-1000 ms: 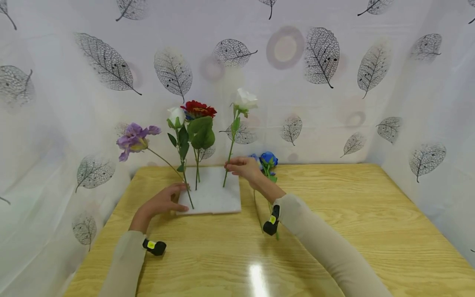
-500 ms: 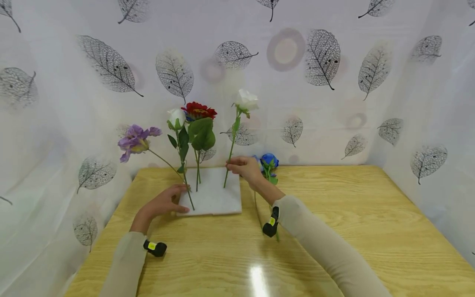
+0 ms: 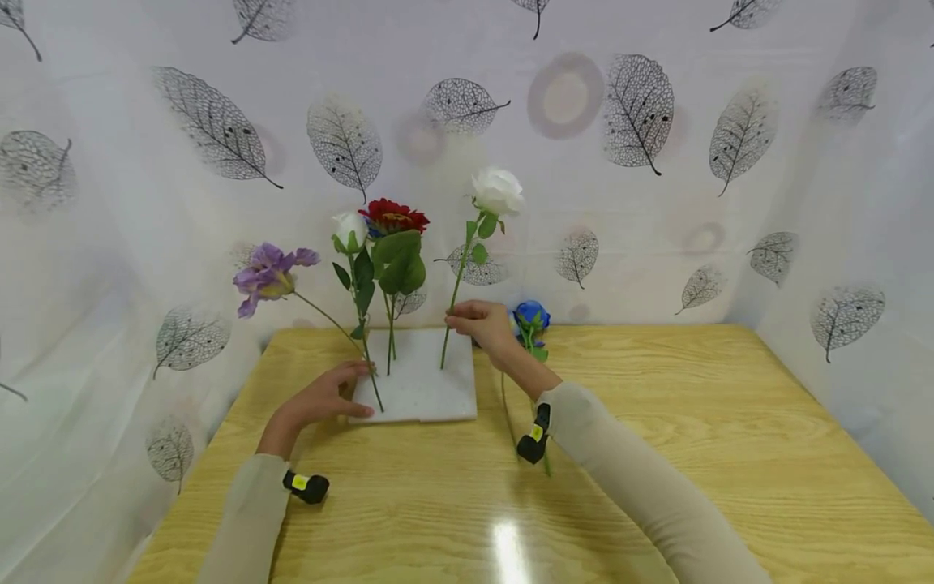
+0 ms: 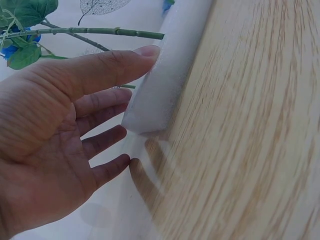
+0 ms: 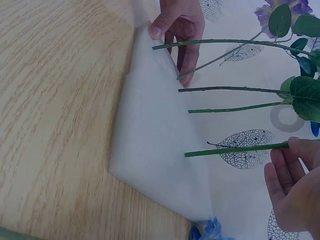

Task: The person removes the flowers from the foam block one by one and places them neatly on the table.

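Note:
My right hand pinches the stem of a white rose between thumb and fingers, partway up. That stem's lower end meets the white foam board toward its right side. At the board's left edge, my left hand rests with thumb and fingers spread; in the left wrist view the thumb touches the board's edge. Also standing in the board, on the left, are a leaning purple flower, a second white rose and a red flower, with a blue bloom partly hidden behind it.
Blue flowers with long green stems lie on the wooden table, right of the board and partly behind my right forearm. A leaf-patterned curtain hangs behind the table and along both sides.
The white rose in my right hand has turned and shifted slightly right, its bloom showing fuller and a leaf more visible. My left hand stays at the board's edge.

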`<state>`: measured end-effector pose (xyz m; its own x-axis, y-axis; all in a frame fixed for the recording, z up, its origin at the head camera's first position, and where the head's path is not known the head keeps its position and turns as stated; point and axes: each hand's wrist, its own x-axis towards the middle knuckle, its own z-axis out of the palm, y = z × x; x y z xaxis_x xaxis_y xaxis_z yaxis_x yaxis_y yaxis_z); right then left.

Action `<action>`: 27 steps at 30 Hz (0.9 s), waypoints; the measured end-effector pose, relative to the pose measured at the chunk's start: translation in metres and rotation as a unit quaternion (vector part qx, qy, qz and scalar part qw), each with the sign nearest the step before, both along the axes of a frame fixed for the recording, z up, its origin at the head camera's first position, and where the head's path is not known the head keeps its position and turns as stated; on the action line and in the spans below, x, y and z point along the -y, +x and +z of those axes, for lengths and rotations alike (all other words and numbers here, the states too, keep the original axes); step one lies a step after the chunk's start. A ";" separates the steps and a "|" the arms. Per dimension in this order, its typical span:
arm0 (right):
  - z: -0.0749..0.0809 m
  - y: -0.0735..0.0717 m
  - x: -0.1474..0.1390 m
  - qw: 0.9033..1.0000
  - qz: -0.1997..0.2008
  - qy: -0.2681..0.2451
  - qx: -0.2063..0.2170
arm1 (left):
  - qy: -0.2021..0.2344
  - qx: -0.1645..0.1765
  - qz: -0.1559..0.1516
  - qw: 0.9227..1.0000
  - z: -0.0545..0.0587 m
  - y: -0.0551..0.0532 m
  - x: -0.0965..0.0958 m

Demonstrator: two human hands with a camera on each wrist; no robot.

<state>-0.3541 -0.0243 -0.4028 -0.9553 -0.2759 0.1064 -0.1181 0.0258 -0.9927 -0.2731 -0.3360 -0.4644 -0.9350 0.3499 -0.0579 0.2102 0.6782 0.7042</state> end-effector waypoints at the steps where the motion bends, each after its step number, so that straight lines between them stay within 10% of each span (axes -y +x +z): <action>1: 0.002 0.001 -0.001 1.000 0.002 -0.001 0.000 | 0.001 0.000 0.000 1.000 0.000 0.000 0.000; 27: 0.000 0.022 -0.085 0.996 0.073 0.057 -0.005 | 0.000 -0.007 0.000 1.000 -0.001 0.000 -0.001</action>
<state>-0.3325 0.0605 -0.4032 -0.9033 -0.4222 0.0754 -0.1384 0.1205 -0.9830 -0.2733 -0.3351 -0.4649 -0.9355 0.3505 -0.0451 0.2200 0.6775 0.7018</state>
